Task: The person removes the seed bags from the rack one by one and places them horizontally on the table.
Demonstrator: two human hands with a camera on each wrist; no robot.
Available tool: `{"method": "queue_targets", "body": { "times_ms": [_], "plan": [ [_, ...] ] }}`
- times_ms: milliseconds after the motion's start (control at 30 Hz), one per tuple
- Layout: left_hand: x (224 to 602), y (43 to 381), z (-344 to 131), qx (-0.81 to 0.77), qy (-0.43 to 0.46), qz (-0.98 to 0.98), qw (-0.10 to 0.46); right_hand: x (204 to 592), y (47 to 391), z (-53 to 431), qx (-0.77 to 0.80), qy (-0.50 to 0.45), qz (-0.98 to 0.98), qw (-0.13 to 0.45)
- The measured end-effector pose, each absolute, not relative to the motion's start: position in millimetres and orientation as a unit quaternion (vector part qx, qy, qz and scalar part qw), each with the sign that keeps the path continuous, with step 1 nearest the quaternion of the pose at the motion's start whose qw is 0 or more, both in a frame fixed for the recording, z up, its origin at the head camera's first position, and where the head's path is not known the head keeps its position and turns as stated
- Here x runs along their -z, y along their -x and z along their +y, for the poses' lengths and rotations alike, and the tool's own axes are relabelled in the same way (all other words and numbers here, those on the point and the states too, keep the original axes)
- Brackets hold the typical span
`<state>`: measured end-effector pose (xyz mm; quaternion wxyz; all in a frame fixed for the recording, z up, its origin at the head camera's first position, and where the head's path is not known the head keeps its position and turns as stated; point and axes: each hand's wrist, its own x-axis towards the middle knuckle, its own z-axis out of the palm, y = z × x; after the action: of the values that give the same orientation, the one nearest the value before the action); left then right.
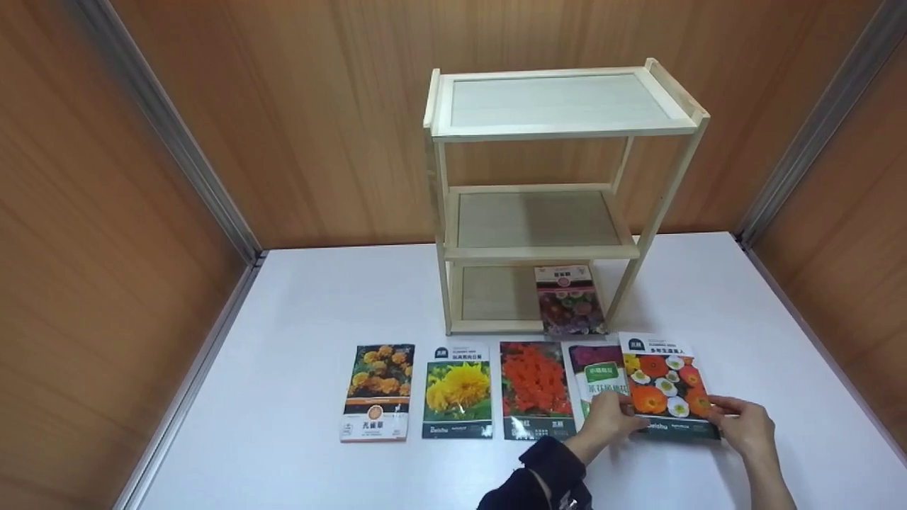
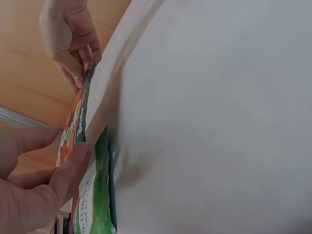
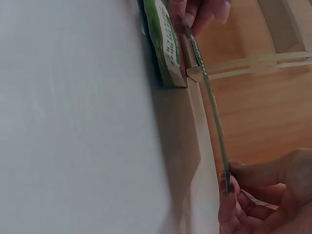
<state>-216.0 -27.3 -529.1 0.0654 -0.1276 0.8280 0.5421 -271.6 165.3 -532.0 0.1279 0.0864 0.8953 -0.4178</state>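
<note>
A seed packet with orange, white and red poppies (image 1: 665, 386) is held between both hands, raised above the white table. My left hand (image 1: 611, 419) pinches its lower left corner, between thumb and finger. At the packet's lower right side my right hand (image 1: 745, 425) pinches the edge; the right wrist view shows the thumb and fingers (image 3: 229, 207) on either face. Just left lies a green-and-white seed packet (image 1: 599, 368), partly covered by the poppy packet and my left hand. In the left wrist view this green packet (image 2: 100, 195) lies below the raised one.
Leftward in a row lie packets with red flowers (image 1: 536, 386), a yellow flower (image 1: 458, 393) and orange marigolds (image 1: 377, 389). Behind stands a three-tier wooden shelf (image 1: 542, 251); a purple-flowered packet (image 1: 570, 301) leans at its bottom tier. Wooden panels (image 1: 340, 127) enclose the table.
</note>
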Motion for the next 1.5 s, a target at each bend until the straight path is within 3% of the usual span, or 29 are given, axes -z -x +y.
{"method": "queue_targets", "body": {
  "times_ms": [233, 933, 1233, 1500],
  "plan": [
    [525, 227, -8, -0.529, 0.162, 0.828, 0.090, 532, 285, 189, 0.436, -0.117, 0.875, 0.175],
    [522, 232, 14, -0.544, 0.203, 0.806, 0.111, 540, 304, 209, 0.451, -0.107, 0.860, 0.213],
    [519, 228, 15, -0.547, 0.197, 0.804, 0.123, 544, 305, 210, 0.458, -0.131, 0.852, 0.216],
    [518, 224, 9, -0.543, 0.163, 0.809, 0.151, 540, 299, 207, 0.408, -0.107, 0.890, 0.171]
  ]
}}
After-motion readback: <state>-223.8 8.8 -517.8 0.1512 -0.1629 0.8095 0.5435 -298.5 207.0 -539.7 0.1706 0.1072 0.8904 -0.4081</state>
